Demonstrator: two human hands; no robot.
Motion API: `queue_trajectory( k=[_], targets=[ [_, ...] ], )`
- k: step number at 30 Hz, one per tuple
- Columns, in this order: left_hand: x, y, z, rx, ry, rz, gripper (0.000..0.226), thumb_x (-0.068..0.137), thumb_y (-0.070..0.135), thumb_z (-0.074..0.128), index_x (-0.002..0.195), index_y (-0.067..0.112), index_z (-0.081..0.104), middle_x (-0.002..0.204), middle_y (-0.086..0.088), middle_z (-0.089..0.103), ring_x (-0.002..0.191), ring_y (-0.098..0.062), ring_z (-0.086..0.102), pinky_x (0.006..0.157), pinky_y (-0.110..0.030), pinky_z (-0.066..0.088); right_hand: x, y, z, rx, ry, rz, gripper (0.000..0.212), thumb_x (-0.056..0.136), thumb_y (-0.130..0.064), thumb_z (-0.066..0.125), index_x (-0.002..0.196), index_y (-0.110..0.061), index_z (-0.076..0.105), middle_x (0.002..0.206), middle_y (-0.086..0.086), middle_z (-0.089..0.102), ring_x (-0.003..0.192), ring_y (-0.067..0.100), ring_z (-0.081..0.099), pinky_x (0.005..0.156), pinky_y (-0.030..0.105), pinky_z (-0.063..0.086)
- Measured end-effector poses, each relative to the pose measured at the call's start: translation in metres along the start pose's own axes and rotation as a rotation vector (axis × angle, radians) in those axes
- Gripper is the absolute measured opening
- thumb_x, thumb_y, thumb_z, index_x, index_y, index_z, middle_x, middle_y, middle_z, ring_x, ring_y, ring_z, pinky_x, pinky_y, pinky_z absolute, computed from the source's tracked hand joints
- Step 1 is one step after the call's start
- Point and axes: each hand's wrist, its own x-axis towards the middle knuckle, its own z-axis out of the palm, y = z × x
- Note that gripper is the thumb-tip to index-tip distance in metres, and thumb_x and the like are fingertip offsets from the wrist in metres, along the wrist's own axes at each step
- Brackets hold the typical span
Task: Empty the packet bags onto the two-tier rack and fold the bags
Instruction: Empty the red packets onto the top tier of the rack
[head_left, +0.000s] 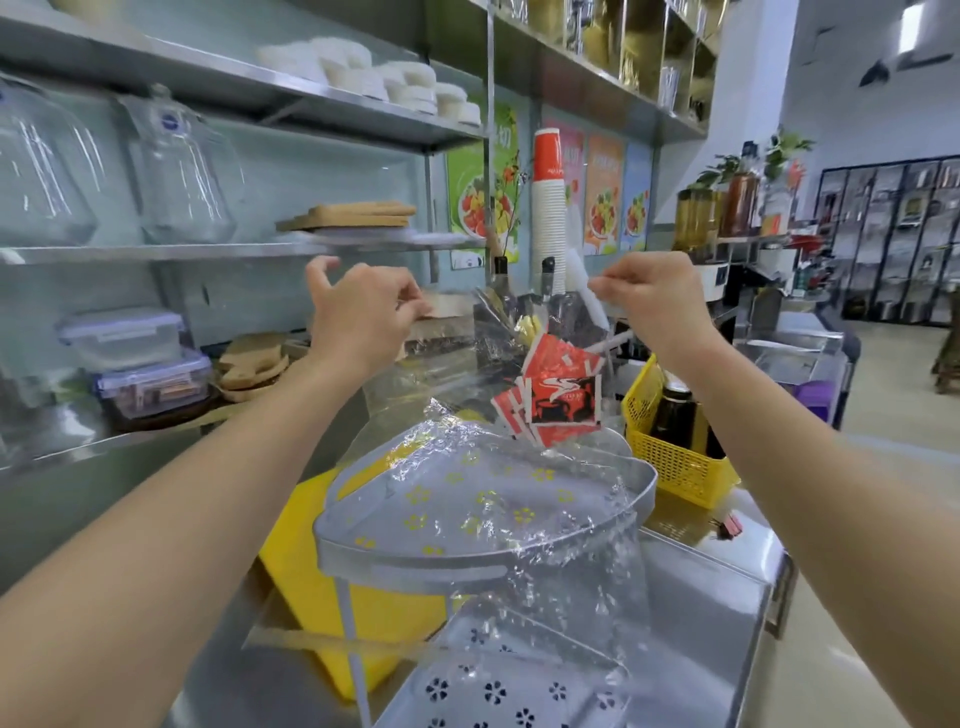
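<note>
I hold a clear plastic bag (467, 358) upside down above the grey two-tier rack (415, 558). My left hand (363, 312) pinches one bottom corner and my right hand (660, 301) pinches the other, both raised at shelf height. Red packets (556, 395) are sliding down inside the bag toward its open mouth, which hangs just over the rack's upper tier (639, 480). The bag's loose plastic drapes across that tier and down toward the lower tier (498, 691), which has flower-shaped holes.
A yellow board (306, 577) lies under the rack on the steel counter (717, 587). A yellow basket (670, 457) with dark bottles stands right of the rack. Behind are stacked paper cups (548, 208), lidded boxes (140, 364) and glass jars (182, 176) on shelves.
</note>
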Motion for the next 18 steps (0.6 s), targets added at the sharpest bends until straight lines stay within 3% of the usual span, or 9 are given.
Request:
queue_trajectory(
  k=[5, 9, 11, 15, 18],
  targets=[
    [0.01, 0.002, 0.008, 0.12, 0.027, -0.011, 0.025, 0.092, 0.032, 0.05, 0.083, 0.016, 0.066, 0.086, 0.0, 0.07, 0.092, -0.021, 0.058, 0.106, -0.045, 0.015, 0.011, 0.002, 0.011, -0.037, 0.016, 0.016, 0.018, 0.082, -0.015, 0.065, 0.092, -0.001, 0.072, 0.078, 0.004, 0.064, 0.074, 0.018, 0.057, 0.071, 0.025, 0.043],
    [0.026, 0.008, 0.003, 0.142, 0.107, -0.013, 0.025, 0.091, 0.033, 0.049, 0.083, 0.015, 0.065, 0.085, -0.002, 0.069, 0.088, -0.023, 0.058, 0.102, -0.043, 0.021, 0.026, 0.0, 0.009, 0.031, 0.03, 0.015, 0.013, 0.08, -0.013, 0.067, 0.088, -0.003, 0.072, 0.057, -0.01, 0.057, 0.056, 0.003, 0.05, 0.059, 0.016, 0.038],
    [0.025, 0.005, 0.003, 0.089, 0.068, -0.013, 0.025, 0.091, 0.034, 0.051, 0.082, 0.015, 0.064, 0.084, -0.002, 0.069, 0.089, -0.023, 0.057, 0.1, -0.042, 0.02, 0.026, 0.004, 0.007, 0.085, 0.024, 0.002, 0.005, 0.078, -0.012, 0.069, 0.08, -0.009, 0.071, 0.046, -0.018, 0.056, 0.047, -0.004, 0.049, 0.057, 0.016, 0.039],
    [0.006, -0.014, 0.008, -0.025, -0.12, 0.017, 0.024, 0.088, 0.036, 0.054, 0.077, 0.017, 0.062, 0.081, 0.002, 0.064, 0.093, -0.022, 0.053, 0.101, -0.042, 0.018, 0.007, 0.023, 0.011, 0.156, -0.068, 0.032, 0.008, 0.079, -0.016, 0.069, 0.082, -0.008, 0.069, 0.061, -0.002, 0.06, 0.052, 0.0, 0.054, 0.06, 0.018, 0.047],
    [-0.009, -0.026, 0.012, -0.024, -0.145, 0.004, 0.019, 0.084, 0.035, 0.06, 0.075, 0.019, 0.064, 0.095, 0.0, 0.062, 0.103, -0.023, 0.049, 0.097, -0.041, 0.019, -0.011, 0.04, 0.016, 0.24, -0.163, 0.098, 0.004, 0.08, -0.02, 0.068, 0.081, -0.016, 0.068, 0.07, -0.002, 0.064, 0.058, -0.002, 0.057, 0.059, 0.012, 0.046]
  ],
)
